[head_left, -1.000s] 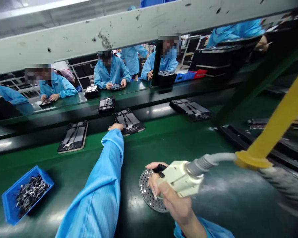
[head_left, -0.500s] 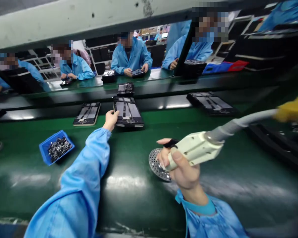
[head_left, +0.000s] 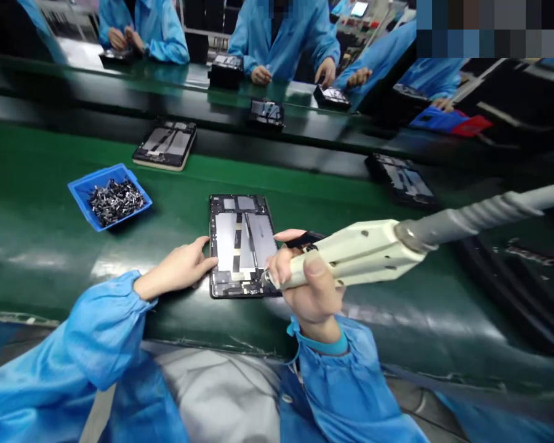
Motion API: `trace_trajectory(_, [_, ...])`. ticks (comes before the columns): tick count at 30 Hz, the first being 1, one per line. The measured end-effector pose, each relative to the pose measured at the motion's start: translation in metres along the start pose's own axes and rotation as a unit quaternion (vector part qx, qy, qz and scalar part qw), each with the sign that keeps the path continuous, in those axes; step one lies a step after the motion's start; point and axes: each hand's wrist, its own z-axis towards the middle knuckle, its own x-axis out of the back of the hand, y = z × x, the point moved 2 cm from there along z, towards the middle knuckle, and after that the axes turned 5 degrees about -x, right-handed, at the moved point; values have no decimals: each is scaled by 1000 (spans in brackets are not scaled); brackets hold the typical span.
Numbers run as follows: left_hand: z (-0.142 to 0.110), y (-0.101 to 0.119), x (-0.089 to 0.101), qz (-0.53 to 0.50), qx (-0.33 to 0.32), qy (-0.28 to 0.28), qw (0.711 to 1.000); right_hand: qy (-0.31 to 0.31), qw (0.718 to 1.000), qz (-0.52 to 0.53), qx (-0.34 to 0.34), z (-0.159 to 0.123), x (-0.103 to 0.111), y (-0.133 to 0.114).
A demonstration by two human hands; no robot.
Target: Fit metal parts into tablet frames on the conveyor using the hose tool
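Observation:
An opened tablet (head_left: 224,246), its inner parts and ribbon cables showing, lies on the green bench in front of me. My left hand (head_left: 182,266) grips its left edge, thumb and fingers at the rim. Wrapped in my right hand (head_left: 311,286) is a pale green electric screwdriver (head_left: 364,255) with a grey hose (head_left: 471,215) running off to the right. Its tip is over the tablet's lower right corner; whether it touches there I cannot tell. Left of the tablet sits a blue bin (head_left: 87,206) full of small metal and black parts (head_left: 115,202).
Another opened tablet (head_left: 166,144) lies behind the bin. More stand farther back on the line, one at centre (head_left: 266,114) and one at right (head_left: 404,178). Dark trays (head_left: 503,271) fill the right side. Co-workers in blue coats (head_left: 286,37) handle devices across the bench.
My left hand has drawn the tablet from the back of the bench toward me. The perforated round disc is now hidden. The screwdriver has come over the tablet, and the view has tipped down.

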Motion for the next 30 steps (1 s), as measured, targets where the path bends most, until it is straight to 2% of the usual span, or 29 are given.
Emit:
trace_trajectory(2, [-1, 5, 31, 112, -32, 38, 992, -2, 1000, -4, -5, -1, -2, 5])
trace_trajectory(4, [-1, 7, 68, 224, -20, 139, 964, -10, 1000, -10, -8, -2, -2, 7])
trace_trajectory(6, [0, 5, 105, 327, 48, 262, 907, -17, 1000, -19, -10, -2, -1, 9])
trace_trajectory(7, [2, 1, 121, 362, 92, 306, 876, -18, 1000, -23, -10, -2, 0, 10])
trace_trajectory(8, [5, -4, 135, 383, 133, 328, 853, -19, 999, -25, -10, -2, 0, 10])
trace_trajectory(9, [10, -10, 145, 391, 169, 324, 845, -20, 999, -25, -10, -2, 1, 11])
trace_trajectory(10, [15, -18, 153, 390, 198, 298, 849, -21, 999, -23, -10, -2, 2, 12])
trace_trajectory(12, [26, -32, 160, 376, 233, 220, 869, -29, 999, -19, -10, -1, 2, 13])
trace_trajectory(14, [34, -41, 161, 368, 250, 167, 880, -36, 999, -22, -12, -1, 2, 14])
trace_trajectory(18, [32, -43, 158, 364, 238, 148, 888, -41, 999, -25, 4, 0, 0, 13])
trace_trajectory(23, [17, -38, 163, 348, 227, 207, 886, -41, 999, -21, 4, -1, -6, 13])
trace_trajectory(30, [4, -31, 179, 362, 197, 325, 852, -32, 999, 13, 8, -1, -7, 12])
